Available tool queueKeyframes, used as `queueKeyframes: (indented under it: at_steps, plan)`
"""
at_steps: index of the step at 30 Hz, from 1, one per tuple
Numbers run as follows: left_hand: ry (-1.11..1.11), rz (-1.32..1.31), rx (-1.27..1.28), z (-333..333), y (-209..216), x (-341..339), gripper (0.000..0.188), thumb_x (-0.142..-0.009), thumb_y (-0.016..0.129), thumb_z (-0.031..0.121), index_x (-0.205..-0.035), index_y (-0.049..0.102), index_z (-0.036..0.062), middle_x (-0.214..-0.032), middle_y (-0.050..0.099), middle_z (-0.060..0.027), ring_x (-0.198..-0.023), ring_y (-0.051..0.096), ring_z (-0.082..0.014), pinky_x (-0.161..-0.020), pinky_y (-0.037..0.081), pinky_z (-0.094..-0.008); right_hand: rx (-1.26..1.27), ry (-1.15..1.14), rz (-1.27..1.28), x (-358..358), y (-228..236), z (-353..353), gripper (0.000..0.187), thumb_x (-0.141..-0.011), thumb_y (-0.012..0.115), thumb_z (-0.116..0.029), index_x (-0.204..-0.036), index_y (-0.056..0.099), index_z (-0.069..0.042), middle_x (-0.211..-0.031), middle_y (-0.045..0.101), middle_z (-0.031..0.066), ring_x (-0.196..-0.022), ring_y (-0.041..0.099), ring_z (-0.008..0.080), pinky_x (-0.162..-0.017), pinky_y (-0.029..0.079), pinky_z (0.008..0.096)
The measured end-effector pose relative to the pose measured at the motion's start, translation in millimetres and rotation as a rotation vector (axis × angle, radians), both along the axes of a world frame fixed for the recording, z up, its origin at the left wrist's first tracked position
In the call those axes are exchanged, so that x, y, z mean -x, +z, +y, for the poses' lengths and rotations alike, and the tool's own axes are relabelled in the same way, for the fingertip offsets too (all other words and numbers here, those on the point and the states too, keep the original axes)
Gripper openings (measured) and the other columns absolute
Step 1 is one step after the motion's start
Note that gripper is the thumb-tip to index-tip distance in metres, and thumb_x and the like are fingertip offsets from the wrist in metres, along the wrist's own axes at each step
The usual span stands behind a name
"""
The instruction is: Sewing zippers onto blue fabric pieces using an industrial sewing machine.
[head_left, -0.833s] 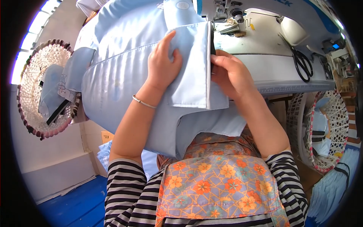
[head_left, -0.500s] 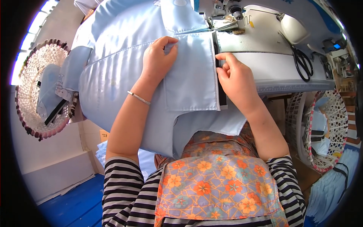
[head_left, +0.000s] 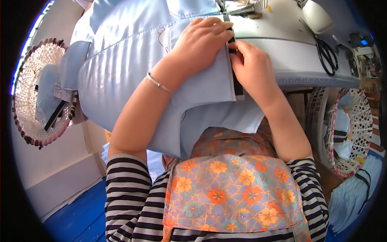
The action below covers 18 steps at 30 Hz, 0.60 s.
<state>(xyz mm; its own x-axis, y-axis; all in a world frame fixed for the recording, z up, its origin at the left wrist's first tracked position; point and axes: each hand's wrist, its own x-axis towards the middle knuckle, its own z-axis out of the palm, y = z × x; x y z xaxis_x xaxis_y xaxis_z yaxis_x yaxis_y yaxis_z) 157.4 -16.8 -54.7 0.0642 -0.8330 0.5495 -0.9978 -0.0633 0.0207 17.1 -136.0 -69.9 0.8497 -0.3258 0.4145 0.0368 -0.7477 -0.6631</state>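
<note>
A large piece of light-blue fabric spreads across the sewing table and hangs down toward my lap. A black strip runs along the right edge of its stitched square panel. My left hand lies over the panel, fingers stretched toward the right, their tips at the black strip. Just nearer, my right hand pinches the strip at the panel's edge between thumb and fingers. The thumb of my left hand is hard to make out.
Black-handled scissors lie on the white machine bed at right. Woven baskets holding blue pieces stand on the left and right. A bundle of pale-blue strips hangs lower right.
My left hand has moved right across the panel to its edge, no longer curled. My right hand has shifted slightly farther away and closed on the black strip. The whole view has shifted slightly.
</note>
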Motion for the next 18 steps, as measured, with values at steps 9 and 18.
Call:
queueKeyframes:
  at_steps: [9, 18]
  plan:
    - [0.095, 0.016, 0.004, -5.7, -13.1, -8.7, 0.03, -0.083, 0.058, 0.012, -0.11, 0.069, 0.0084, -0.113, 0.069, -0.0033, -0.112, 0.061, -0.0233, -0.096, 0.046, -0.0377, 0.032, -0.019, 0.012, -1.7, -3.9, 1.2, 0.015, -0.085, 0.062, -0.003, -0.099, 0.067, -0.001, -0.089, 0.068, 0.0182, -0.081, 0.066, 0.0362, -0.072, 0.053, 0.0419]
    - [0.089, 0.147, -0.005, -4.7, -18.7, -12.3, 0.03, -0.085, 0.057, 0.01, -0.113, 0.066, 0.0036, -0.12, 0.066, -0.0096, -0.113, 0.061, -0.0275, -0.097, 0.047, -0.0404, 0.028, -0.018, 0.014, 2.0, -1.6, 7.4, 0.017, -0.084, 0.061, 0.0, -0.1, 0.067, -0.002, -0.09, 0.067, 0.0181, -0.081, 0.065, 0.0377, -0.071, 0.053, 0.043]
